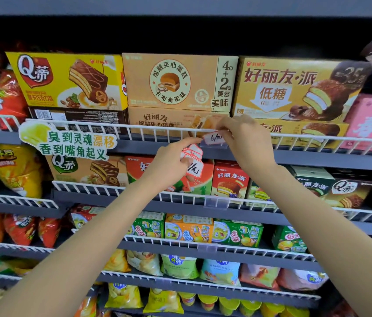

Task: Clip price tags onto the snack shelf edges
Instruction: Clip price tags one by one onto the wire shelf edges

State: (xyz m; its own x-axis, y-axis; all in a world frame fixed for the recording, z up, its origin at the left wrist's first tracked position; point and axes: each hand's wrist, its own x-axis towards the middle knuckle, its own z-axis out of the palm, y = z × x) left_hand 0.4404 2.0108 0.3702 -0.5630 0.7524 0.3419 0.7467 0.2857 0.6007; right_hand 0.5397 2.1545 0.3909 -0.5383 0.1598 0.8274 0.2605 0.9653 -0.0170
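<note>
My right hand (246,138) pinches a small white price tag with a red border (213,137) against the white wire rail (134,128) of the top snack shelf, above a clear plastic clip holder (214,145). My left hand (171,162) grips a small stack of the same red-bordered tags (193,162) just below and left of it, its forefinger stretched toward the tag on the rail. The grey shelf edge (317,157) runs behind both hands.
Boxed cakes (178,81) fill the top shelf. A green and yellow promo sign (70,141) hangs on the rail at left. Lower shelves carry clear holders (217,201) (207,247), snack boxes and chip bags (18,170).
</note>
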